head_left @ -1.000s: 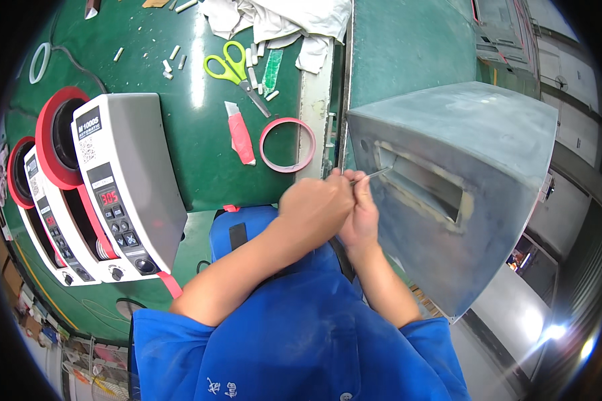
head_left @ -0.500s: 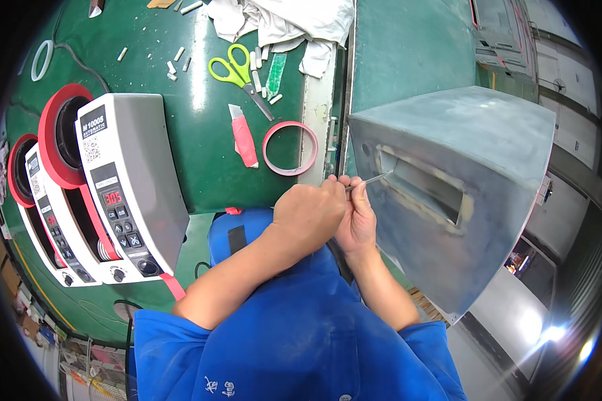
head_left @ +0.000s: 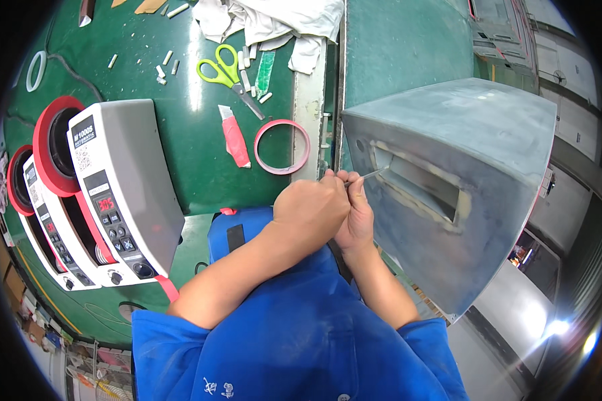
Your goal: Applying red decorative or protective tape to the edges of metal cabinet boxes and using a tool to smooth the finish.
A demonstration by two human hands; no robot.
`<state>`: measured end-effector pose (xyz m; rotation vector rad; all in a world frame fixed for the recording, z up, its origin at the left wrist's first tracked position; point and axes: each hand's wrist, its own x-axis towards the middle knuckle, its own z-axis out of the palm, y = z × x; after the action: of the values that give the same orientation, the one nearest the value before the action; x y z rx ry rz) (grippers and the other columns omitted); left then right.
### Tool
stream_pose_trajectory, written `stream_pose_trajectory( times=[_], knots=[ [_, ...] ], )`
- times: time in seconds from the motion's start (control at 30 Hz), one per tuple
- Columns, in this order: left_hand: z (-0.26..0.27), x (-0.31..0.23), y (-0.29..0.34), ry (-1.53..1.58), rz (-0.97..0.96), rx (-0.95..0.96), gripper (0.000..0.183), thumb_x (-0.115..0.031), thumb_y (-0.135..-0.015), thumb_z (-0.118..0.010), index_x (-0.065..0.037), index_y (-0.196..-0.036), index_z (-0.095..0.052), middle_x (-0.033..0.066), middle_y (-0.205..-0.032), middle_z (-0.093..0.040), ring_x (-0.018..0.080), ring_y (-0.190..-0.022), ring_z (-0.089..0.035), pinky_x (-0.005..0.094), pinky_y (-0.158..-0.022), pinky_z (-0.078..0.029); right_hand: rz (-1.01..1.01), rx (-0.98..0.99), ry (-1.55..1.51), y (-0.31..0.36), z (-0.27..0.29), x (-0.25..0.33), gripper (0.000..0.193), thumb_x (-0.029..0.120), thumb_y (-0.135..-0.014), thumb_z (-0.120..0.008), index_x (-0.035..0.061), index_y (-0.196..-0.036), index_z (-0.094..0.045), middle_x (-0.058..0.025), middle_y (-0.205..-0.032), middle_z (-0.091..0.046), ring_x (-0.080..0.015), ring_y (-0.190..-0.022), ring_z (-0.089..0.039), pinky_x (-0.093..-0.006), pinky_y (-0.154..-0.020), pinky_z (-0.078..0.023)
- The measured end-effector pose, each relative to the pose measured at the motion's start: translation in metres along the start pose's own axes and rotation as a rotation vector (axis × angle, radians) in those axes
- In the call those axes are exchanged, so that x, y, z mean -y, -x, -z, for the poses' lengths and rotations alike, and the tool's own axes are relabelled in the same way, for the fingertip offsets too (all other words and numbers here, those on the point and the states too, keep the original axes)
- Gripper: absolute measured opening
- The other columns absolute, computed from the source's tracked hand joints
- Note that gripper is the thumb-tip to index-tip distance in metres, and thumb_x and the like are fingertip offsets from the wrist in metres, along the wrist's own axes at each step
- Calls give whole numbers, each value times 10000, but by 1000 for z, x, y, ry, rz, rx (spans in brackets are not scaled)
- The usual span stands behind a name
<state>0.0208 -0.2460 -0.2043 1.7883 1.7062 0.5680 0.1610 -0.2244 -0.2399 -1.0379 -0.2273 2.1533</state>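
A thin metal pick-like tool (head_left: 373, 174) points right from my two closed hands. My left hand (head_left: 310, 212) is curled into a fist at its near end. Against it, my right hand (head_left: 356, 217) pinches the same tool between thumb and fingers. The tool's tip reaches the upper left corner of a rectangular slot (head_left: 423, 187) in a grey metal box (head_left: 408, 254). Pale yellowish filler rings the slot. Most of the tool's handle is hidden in my hands.
On the green bench lie a pink tape roll (head_left: 282, 168), a pink-wrapped knife (head_left: 234, 138), green-handled scissors (head_left: 229, 75), short white sticks and white cloths (head_left: 281, 20). Two white tape dispensers (head_left: 137, 167) with red tape stand at left.
The whole view has shifted slightly, so the bench things sit a little further left. Both hands keep their grip on the tool, its tip still at the slot's corner.
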Motion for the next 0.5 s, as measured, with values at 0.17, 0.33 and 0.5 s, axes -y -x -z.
stream_pose_trajectory(
  times=[0.17, 0.33, 0.5],
  knots=[
    [-5, 5, 2, 62, 24, -36, 123, -93, -719, -541, -1, -800, -543, 128, -682, -603, 240, -495, -588, 338, -414, -445, 8, -32, 15, 1, -2, 0, 182, 265, -926, -401, 110, -955, -494, -40, -1042, -543, -205, -1063, -482, -380, -909, -406],
    [-5, 5, 7, 66, 37, -17, 121, -89, -726, -537, 3, -803, -549, 114, -649, -591, 238, -492, -589, 337, -414, -449, -20, -34, -9, 4, -1, -3, 181, 271, -924, -403, 113, -948, -491, -40, -1046, -540, -209, -1074, -472, -385, -924, -393],
    [-2, 3, 4, 34, 13, -61, 111, -78, -729, -535, -2, -807, -553, 102, -637, -581, 230, -485, -586, 323, -404, -443, -1, -30, 9, 3, -6, -2, 196, 275, -925, -401, 98, -950, -480, -57, -1032, -543, -207, -1066, -479, -385, -921, -396]
  ],
)
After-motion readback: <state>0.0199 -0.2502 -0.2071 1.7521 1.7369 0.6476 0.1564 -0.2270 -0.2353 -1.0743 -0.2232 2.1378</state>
